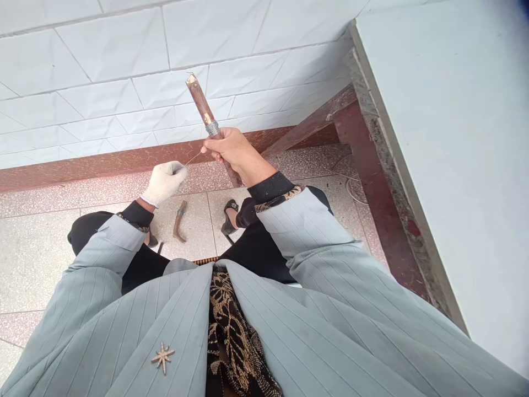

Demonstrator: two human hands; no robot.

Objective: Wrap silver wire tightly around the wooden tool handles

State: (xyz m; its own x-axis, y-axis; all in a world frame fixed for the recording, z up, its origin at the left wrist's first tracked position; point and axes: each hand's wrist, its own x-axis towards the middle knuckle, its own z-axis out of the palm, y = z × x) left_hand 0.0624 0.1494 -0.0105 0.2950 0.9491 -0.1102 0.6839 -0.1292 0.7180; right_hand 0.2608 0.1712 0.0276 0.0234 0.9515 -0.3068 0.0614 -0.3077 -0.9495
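Observation:
My right hand, bare, is wrapped round a brown wooden stick that slants up to the left. Just above the fingers, several turns of grey wire circle the stick. The top end of the stick looks pale and cut. My left hand, in a white glove, is closed at the left and pinches a thin strand, which runs taut to the right hand. Whether this strand is of the same material as the grey coil, I cannot tell.
On the tiled floor between my feet lies a short bent stick with a grey band. A white tiled wall stands in front. To the right is a table with a pale top and a dark red leg. A pale cable lies near it.

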